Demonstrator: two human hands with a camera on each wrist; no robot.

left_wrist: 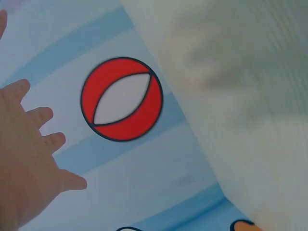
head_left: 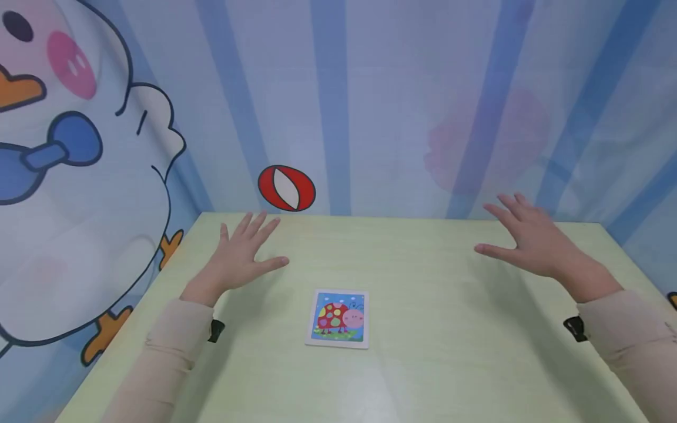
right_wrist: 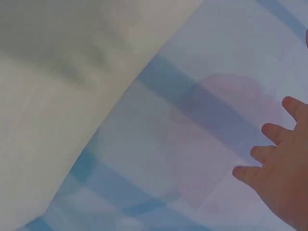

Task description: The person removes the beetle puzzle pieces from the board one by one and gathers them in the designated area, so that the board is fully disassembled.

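Observation:
A square picture card or puzzle (head_left: 338, 319) with a white border lies flat on the table, near its middle. It shows a red, spotted ladybug with a pink face on a blue and green ground. To the left of it and farther back, my left hand (head_left: 238, 258) hovers over the table with its fingers spread. Far to the right, my right hand (head_left: 536, 244) is held up over the table, fingers and thumb apart. Both hands hold nothing. In the wrist views the left hand (left_wrist: 29, 159) and right hand (right_wrist: 284, 163) show spread fingertips against the backdrop.
The pale wooden table (head_left: 412, 352) ends at a striped blue cloth backdrop (head_left: 381, 106). A red and white ball (head_left: 287, 188) is printed on it behind the table's far edge. A large white cartoon bird (head_left: 79, 235) is printed at the left.

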